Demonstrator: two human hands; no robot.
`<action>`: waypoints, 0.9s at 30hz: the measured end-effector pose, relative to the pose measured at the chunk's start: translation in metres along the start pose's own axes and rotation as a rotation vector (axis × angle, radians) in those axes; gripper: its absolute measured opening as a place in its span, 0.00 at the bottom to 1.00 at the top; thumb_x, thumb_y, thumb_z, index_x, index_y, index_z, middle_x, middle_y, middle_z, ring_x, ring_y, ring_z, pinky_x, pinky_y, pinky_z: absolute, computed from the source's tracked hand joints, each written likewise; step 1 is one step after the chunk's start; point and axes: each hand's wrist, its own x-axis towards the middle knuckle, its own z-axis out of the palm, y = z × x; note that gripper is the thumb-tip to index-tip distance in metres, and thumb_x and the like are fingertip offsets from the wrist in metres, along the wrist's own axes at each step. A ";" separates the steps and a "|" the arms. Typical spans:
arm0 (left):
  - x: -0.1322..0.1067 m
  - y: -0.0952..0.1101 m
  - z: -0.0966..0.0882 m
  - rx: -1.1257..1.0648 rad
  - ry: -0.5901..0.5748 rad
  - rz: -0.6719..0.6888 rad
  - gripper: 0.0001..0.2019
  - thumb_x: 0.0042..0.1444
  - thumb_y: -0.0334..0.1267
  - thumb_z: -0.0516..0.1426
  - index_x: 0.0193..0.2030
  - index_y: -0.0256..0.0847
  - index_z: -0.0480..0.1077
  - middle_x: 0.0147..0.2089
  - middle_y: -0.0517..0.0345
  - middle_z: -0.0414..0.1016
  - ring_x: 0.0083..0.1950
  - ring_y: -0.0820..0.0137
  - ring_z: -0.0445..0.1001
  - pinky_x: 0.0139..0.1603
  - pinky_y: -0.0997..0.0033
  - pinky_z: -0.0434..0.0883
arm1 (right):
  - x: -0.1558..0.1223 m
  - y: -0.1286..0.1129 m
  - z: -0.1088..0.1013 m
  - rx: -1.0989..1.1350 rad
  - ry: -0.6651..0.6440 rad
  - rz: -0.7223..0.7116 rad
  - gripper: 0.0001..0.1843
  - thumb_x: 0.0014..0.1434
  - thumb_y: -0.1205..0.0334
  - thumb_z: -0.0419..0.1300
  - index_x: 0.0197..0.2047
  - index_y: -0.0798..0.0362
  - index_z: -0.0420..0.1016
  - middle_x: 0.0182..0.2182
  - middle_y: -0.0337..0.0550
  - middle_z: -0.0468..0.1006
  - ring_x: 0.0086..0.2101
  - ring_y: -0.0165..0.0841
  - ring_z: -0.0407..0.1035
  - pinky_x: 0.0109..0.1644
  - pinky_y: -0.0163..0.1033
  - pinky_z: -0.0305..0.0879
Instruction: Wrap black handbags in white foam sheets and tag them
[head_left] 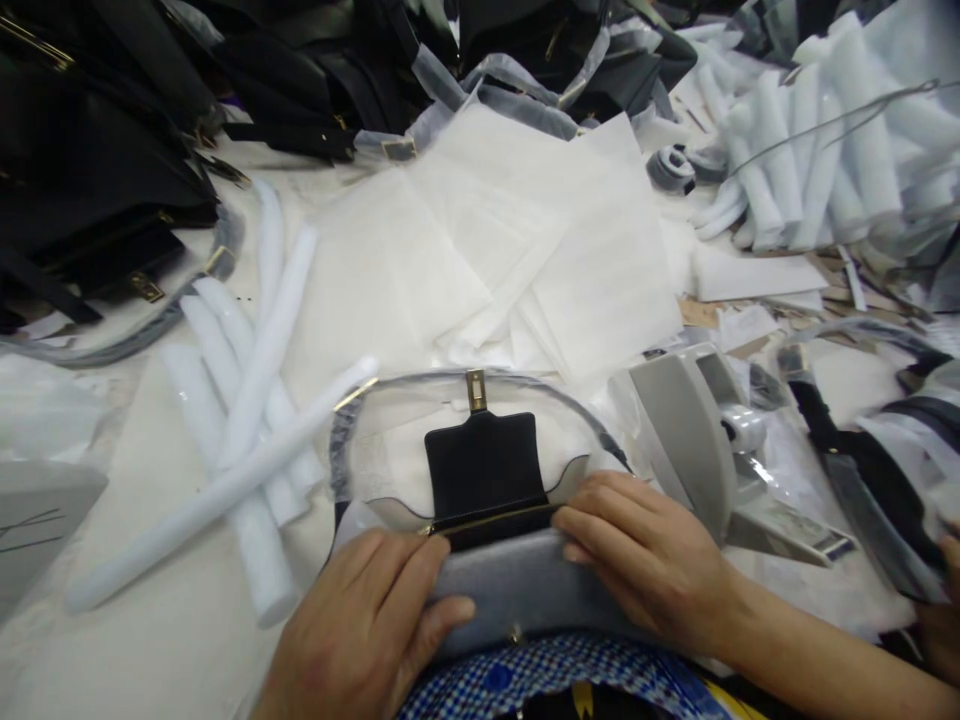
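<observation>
A grey handbag (pixel 517 590) lies at the near table edge with its black flap (pixel 486 468) turned up and away, a gold clasp (pixel 476 390) at the flap's tip. A clear-wrapped strap (pixel 450 385) arcs round behind it. My left hand (pixel 367 625) rests on the bag's left end, fingers curled over the top edge and thumb on its front. My right hand (pixel 645 555) presses on the bag's right end, fingers together at the base of the flap. Both hands grip the bag.
Loose white tissue sheets (pixel 517 240) cover the middle of the table. White foam rolls (pixel 247 400) lie at the left, more (pixel 825 140) at the far right. Black bags (pixel 97 160) are piled at the back left. A grey tape dispenser (pixel 690 430) stands at the right.
</observation>
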 end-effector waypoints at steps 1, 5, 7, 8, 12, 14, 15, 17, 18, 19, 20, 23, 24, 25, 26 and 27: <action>0.001 0.001 -0.001 -0.011 0.013 0.005 0.12 0.69 0.44 0.52 0.48 0.37 0.71 0.37 0.55 0.76 0.39 0.65 0.74 0.42 0.65 0.70 | 0.000 0.000 0.000 -0.005 -0.014 -0.010 0.10 0.68 0.66 0.52 0.48 0.54 0.73 0.31 0.44 0.75 0.32 0.35 0.69 0.38 0.41 0.68; 0.007 -0.002 0.013 0.023 0.003 -0.066 0.14 0.71 0.44 0.48 0.47 0.38 0.71 0.35 0.57 0.78 0.33 0.68 0.75 0.35 0.68 0.69 | 0.009 0.003 0.014 -0.072 -0.162 0.097 0.21 0.68 0.66 0.51 0.62 0.53 0.66 0.32 0.42 0.76 0.28 0.34 0.69 0.30 0.39 0.63; 0.009 -0.005 0.025 0.087 -0.035 -0.110 0.19 0.72 0.47 0.45 0.50 0.38 0.72 0.36 0.56 0.79 0.31 0.68 0.76 0.32 0.68 0.68 | 0.015 0.007 0.024 -0.114 -0.249 0.187 0.27 0.68 0.67 0.51 0.69 0.48 0.58 0.40 0.43 0.77 0.29 0.33 0.72 0.30 0.38 0.64; 0.010 -0.007 0.030 0.119 -0.052 -0.120 0.19 0.72 0.47 0.44 0.51 0.38 0.71 0.37 0.56 0.79 0.31 0.67 0.76 0.30 0.67 0.68 | 0.019 0.009 0.028 -0.136 -0.281 0.214 0.29 0.67 0.67 0.52 0.70 0.46 0.56 0.43 0.43 0.77 0.30 0.32 0.72 0.30 0.37 0.64; 0.010 -0.007 0.040 0.204 -0.087 -0.116 0.18 0.71 0.46 0.46 0.56 0.40 0.70 0.49 0.54 0.79 0.37 0.65 0.78 0.34 0.65 0.71 | 0.025 0.012 0.034 -0.189 -0.329 0.233 0.30 0.66 0.67 0.53 0.69 0.43 0.58 0.51 0.45 0.74 0.29 0.29 0.72 0.28 0.34 0.62; 0.010 -0.002 0.039 0.212 -0.097 -0.092 0.16 0.71 0.42 0.47 0.56 0.40 0.71 0.56 0.51 0.77 0.43 0.63 0.78 0.41 0.63 0.72 | 0.025 0.011 0.034 -0.192 -0.324 0.227 0.29 0.65 0.67 0.53 0.69 0.43 0.59 0.50 0.44 0.75 0.28 0.27 0.71 0.27 0.34 0.61; 0.011 0.002 0.038 0.211 -0.098 -0.084 0.15 0.71 0.39 0.47 0.56 0.40 0.71 0.58 0.50 0.75 0.47 0.61 0.78 0.47 0.59 0.72 | 0.025 0.011 0.034 -0.191 -0.320 0.222 0.30 0.65 0.67 0.53 0.69 0.43 0.59 0.50 0.44 0.75 0.28 0.27 0.71 0.27 0.34 0.60; 0.011 0.010 0.035 0.199 -0.072 -0.085 0.15 0.70 0.34 0.47 0.55 0.40 0.72 0.62 0.47 0.72 0.57 0.57 0.73 0.61 0.48 0.66 | 0.024 0.010 0.034 -0.191 -0.308 0.214 0.29 0.65 0.68 0.53 0.68 0.42 0.60 0.50 0.43 0.74 0.28 0.27 0.70 0.27 0.34 0.60; 0.011 0.015 0.035 0.184 -0.050 -0.073 0.16 0.70 0.32 0.46 0.55 0.40 0.72 0.62 0.47 0.71 0.60 0.56 0.71 0.65 0.46 0.61 | 0.024 0.010 0.034 -0.193 -0.301 0.211 0.29 0.65 0.68 0.53 0.68 0.42 0.60 0.50 0.43 0.74 0.28 0.27 0.70 0.27 0.35 0.60; 0.009 0.019 0.034 0.160 -0.033 -0.048 0.17 0.70 0.30 0.45 0.54 0.39 0.73 0.61 0.47 0.72 0.62 0.58 0.70 0.68 0.47 0.58 | 0.023 0.010 0.034 -0.196 -0.292 0.208 0.29 0.65 0.68 0.53 0.68 0.42 0.60 0.50 0.43 0.74 0.28 0.27 0.70 0.27 0.35 0.60; 0.007 0.022 0.034 0.128 -0.020 -0.020 0.17 0.69 0.29 0.45 0.52 0.38 0.73 0.59 0.48 0.74 0.61 0.60 0.70 0.69 0.51 0.57 | 0.023 0.010 0.034 -0.199 -0.282 0.203 0.29 0.66 0.67 0.53 0.68 0.42 0.60 0.50 0.42 0.74 0.27 0.27 0.70 0.27 0.35 0.59; -0.005 0.028 0.032 0.045 -0.076 0.042 0.16 0.70 0.34 0.46 0.55 0.35 0.72 0.57 0.50 0.76 0.61 0.63 0.70 0.69 0.57 0.58 | 0.021 0.009 0.035 -0.204 -0.254 0.179 0.27 0.66 0.67 0.53 0.68 0.44 0.62 0.50 0.44 0.74 0.28 0.27 0.70 0.27 0.35 0.59; -0.010 0.030 0.031 0.041 -0.132 0.043 0.17 0.70 0.39 0.48 0.60 0.35 0.69 0.61 0.49 0.74 0.64 0.60 0.68 0.70 0.52 0.57 | 0.020 0.010 0.036 -0.207 -0.247 0.172 0.27 0.66 0.66 0.53 0.67 0.44 0.62 0.50 0.44 0.75 0.28 0.28 0.71 0.27 0.35 0.59; -0.014 0.031 0.030 0.050 -0.194 0.041 0.22 0.70 0.46 0.49 0.64 0.37 0.65 0.65 0.48 0.69 0.67 0.56 0.64 0.70 0.45 0.55 | 0.019 0.010 0.037 -0.209 -0.240 0.168 0.27 0.66 0.66 0.53 0.68 0.44 0.62 0.50 0.44 0.75 0.29 0.28 0.71 0.28 0.35 0.59; -0.018 0.033 0.029 0.064 -0.250 0.047 0.27 0.68 0.52 0.50 0.68 0.41 0.61 0.69 0.48 0.64 0.70 0.52 0.59 0.69 0.39 0.54 | 0.018 0.011 0.038 -0.210 -0.232 0.166 0.27 0.67 0.66 0.53 0.68 0.44 0.62 0.50 0.44 0.75 0.30 0.29 0.72 0.28 0.35 0.60; -0.022 0.034 0.029 0.081 -0.291 0.052 0.30 0.66 0.57 0.50 0.70 0.44 0.58 0.71 0.48 0.59 0.71 0.49 0.56 0.68 0.35 0.53 | 0.018 0.012 0.039 -0.208 -0.220 0.165 0.27 0.67 0.66 0.53 0.68 0.44 0.61 0.50 0.43 0.75 0.30 0.29 0.72 0.29 0.35 0.62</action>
